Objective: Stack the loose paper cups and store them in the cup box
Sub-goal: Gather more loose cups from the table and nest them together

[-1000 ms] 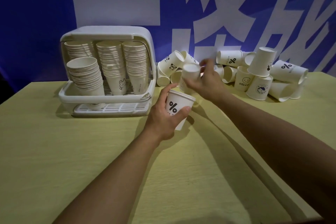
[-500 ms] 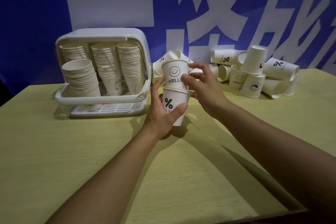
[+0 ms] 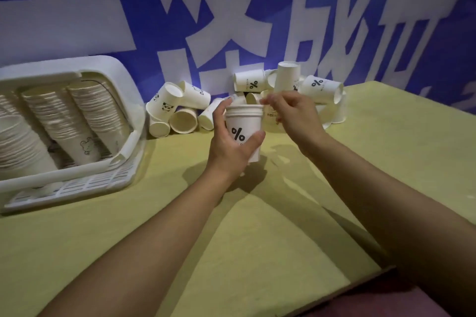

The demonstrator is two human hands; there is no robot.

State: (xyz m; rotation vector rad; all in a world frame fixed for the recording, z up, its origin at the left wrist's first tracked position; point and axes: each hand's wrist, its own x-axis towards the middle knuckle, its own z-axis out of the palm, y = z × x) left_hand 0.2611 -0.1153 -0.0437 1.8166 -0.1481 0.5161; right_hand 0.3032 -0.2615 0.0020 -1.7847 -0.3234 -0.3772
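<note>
My left hand [image 3: 229, 147] grips a short stack of nested white paper cups [image 3: 243, 126], the outer one printed with a black percent sign, held upright above the table. Just right of the stack's rim, my right hand [image 3: 296, 117] has its fingers loosely curled and holds nothing. The white cup box [image 3: 128, 141] stands open at the left with several tall cup stacks leaning inside. Loose cups [image 3: 177, 108] lie on their sides between box and stack. More loose cups [image 3: 316, 85] are piled behind my right hand by the wall.
The yellow table [image 3: 257, 226] stretches toward me, and its near right edge [image 3: 360, 283] cuts diagonally. A blue banner wall [image 3: 257, 8] with large white characters closes off the back.
The smiley "HELLO" cup that my right hand held has been pushed fully down into the percent-sign cup. My right hand has let go and drawn off to the right.
</note>
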